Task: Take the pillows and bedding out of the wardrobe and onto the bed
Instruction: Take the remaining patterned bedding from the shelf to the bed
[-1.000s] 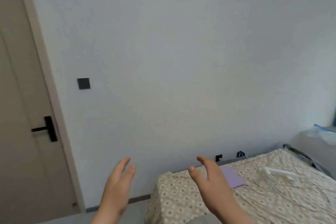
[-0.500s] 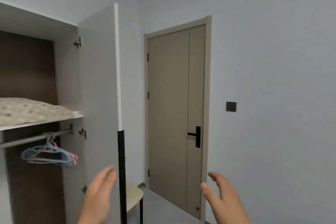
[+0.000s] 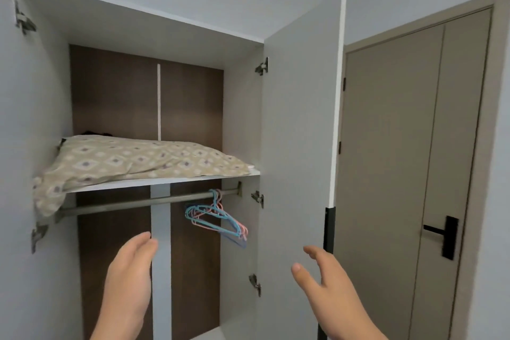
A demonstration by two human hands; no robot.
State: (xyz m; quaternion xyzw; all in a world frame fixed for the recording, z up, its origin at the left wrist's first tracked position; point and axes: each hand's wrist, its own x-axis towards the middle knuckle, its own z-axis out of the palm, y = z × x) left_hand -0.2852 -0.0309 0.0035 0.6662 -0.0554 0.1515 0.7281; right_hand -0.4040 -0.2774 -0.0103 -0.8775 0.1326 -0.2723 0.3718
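The wardrobe stands open in front of me. A beige patterned pillow or folded bedding lies on its shelf, and one corner hangs over the shelf's left front edge. Something dark sits behind it, mostly hidden. My left hand is raised below the shelf, empty, fingers together and slightly curled. My right hand is raised in front of the open right door, empty, with fingers spread. Neither hand touches the bedding. The bed is out of view.
Under the shelf runs a hanging rail with several blue and pink hangers at its right end. The open right wardrobe door juts toward me. A beige room door with a black handle is on the right.
My view has swung left from the bed and wall, past the room door, to the open wardrobe. Both hands stay raised and empty.
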